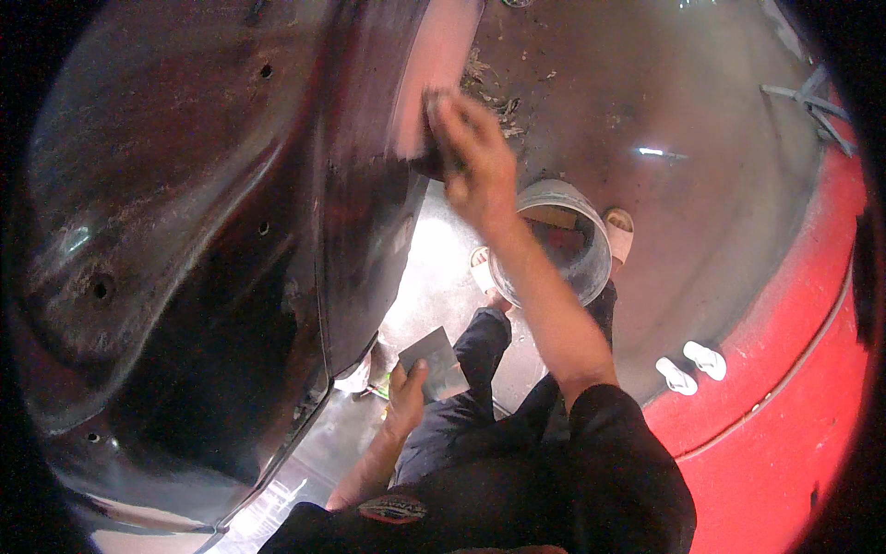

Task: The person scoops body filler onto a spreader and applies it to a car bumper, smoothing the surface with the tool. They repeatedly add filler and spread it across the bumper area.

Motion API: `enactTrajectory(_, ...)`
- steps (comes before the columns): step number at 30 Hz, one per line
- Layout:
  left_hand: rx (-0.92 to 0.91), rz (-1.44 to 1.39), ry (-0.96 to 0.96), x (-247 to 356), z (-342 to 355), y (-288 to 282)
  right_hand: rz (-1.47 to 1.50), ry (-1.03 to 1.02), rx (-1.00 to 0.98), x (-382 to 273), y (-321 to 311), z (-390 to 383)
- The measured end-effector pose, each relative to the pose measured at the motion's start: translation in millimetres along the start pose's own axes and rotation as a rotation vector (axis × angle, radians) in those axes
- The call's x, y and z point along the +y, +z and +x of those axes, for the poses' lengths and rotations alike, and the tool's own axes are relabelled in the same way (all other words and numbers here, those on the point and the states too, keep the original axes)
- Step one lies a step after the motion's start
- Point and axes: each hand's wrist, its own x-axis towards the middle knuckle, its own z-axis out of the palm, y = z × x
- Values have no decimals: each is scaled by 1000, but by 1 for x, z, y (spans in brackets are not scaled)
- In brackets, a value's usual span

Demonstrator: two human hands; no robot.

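My right hand (480, 162) is closed on a dark block-like pad (430, 138), blurred by motion, and holds it against the edge of a dark car body panel (249, 305). Beneath and beyond the pad, a pale pink strip (438, 51) runs along that edge. Lower down, my left hand (406, 395) pinches a flat grey rectangular sheet (443, 369) between thumb and fingers, apart from the panel. Whether the sheet is metal or paper I cannot tell.
A bucket (600, 245) stands on the floor between my sandalled feet, below my right forearm. A red car body (784, 443) curves along the right, with white flip-flops (678, 377) beside it. Dry debris (503, 102) lies past the panel, and grey bars (812, 103) jut in at the upper right.
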Motion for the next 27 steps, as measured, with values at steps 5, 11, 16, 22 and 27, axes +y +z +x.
enactTrajectory(5,-4,-1,-11,-9,2,-5,121,121,-176,-26,-11,-65)
enactTrajectory(11,12,-22,-9,-17,4,-7,70,151,168,-1,-38,41)
enactTrajectory(16,52,-80,-40,-23,3,-8,48,50,208,13,-29,109)
enactTrajectory(22,38,27,86,18,-9,6,-9,-24,154,4,-9,75)
enactTrajectory(27,-8,-49,7,2,-1,-2,-42,90,76,-36,5,-2)
